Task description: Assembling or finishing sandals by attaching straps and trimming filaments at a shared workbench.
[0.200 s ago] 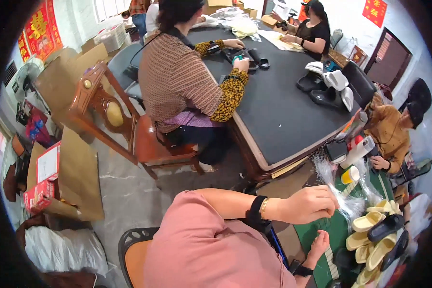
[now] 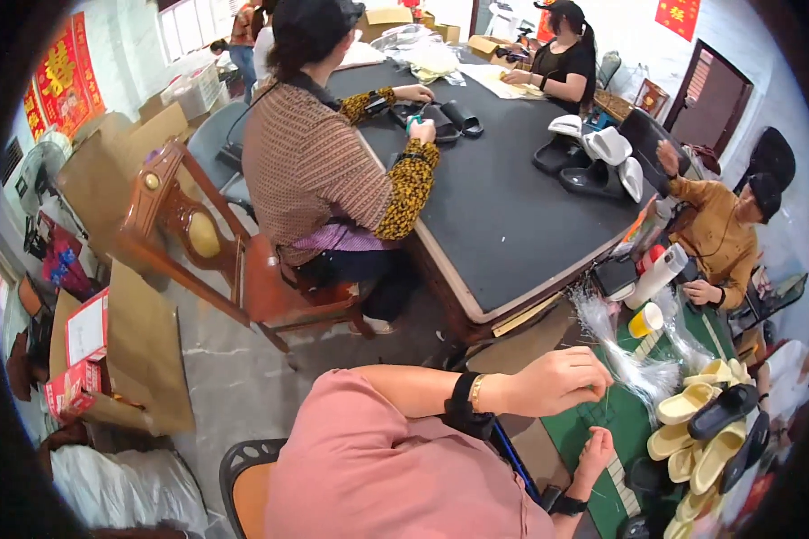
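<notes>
My left hand (image 2: pixel 562 381), with a gold bracelet and black wrist strap, is raised over the near table's edge, its fingers pinched together. A thin strand seems to hang from the fingertips, too fine to make out well. Just below it, my right hand (image 2: pixel 592 456) has its fingertips drawn together, pointing up; what they hold, if anything, is too small to see. Beyond the hands lies a bundle of clear thin strands (image 2: pixel 643 373) on the green tabletop (image 2: pixel 566 433). Beside my right hand are piled cream slippers (image 2: pixel 717 456) and black slippers (image 2: pixel 723 419).
A yellow-and-white paper cup (image 2: pixel 645 320) and a white bottle (image 2: pixel 658 277) stand past the strands. A large black-topped table (image 2: pixel 503 198) carries black and white slippers. Co-workers sit around it. A wooden chair (image 2: pixel 180 220) and an open cardboard box (image 2: pixel 148 350) are to the left.
My view has shifted slightly. My left hand sits a little farther from the strand bundle. The person in the mustard top has raised one hand.
</notes>
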The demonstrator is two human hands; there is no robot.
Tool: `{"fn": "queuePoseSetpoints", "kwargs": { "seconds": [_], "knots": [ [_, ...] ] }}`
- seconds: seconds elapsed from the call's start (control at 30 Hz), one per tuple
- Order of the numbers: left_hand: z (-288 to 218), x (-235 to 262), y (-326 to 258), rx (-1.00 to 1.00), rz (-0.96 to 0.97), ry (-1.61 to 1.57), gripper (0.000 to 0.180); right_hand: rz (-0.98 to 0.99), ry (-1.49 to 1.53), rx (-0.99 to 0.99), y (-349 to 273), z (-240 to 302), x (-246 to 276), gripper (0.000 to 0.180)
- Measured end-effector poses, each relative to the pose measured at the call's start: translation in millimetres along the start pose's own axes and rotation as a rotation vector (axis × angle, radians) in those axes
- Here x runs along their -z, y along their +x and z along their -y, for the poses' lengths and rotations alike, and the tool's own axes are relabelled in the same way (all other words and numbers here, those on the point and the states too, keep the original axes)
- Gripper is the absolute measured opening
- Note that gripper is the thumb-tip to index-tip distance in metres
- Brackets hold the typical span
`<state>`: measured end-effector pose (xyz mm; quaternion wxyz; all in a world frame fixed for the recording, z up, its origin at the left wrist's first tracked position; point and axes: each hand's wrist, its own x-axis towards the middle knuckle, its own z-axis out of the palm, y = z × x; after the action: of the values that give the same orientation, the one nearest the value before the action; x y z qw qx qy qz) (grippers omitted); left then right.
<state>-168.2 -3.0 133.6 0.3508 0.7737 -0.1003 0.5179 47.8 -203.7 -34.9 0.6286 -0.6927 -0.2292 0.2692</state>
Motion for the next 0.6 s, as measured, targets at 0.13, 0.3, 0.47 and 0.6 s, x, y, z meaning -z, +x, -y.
{"fn": "queuePoseSetpoints", "kwargs": {
  "seconds": [0.13, 0.3, 0.47, 0.6],
  "knots": [
    [10, -3, -12, 0.177, 0.054, 0.027, 0.011, -0.010, 0.009, 0.033, 5, -14, 7, 0.018],
    [26, -3, -24, 0.384, 0.085, 0.065, 0.014, 0.020, 0.039, 0.040, 2, -12, 5, 0.017],
    [37, -9, -20, 0.667, 0.083, -0.064, 0.010, -0.003, 0.077, 0.032, -3, -5, 2, 0.017],
    [48, -14, -12, 0.721, 0.146, -0.043, 0.011, -0.010, 0.032, 0.016, -6, 5, -3, 0.017]
  ]
}}
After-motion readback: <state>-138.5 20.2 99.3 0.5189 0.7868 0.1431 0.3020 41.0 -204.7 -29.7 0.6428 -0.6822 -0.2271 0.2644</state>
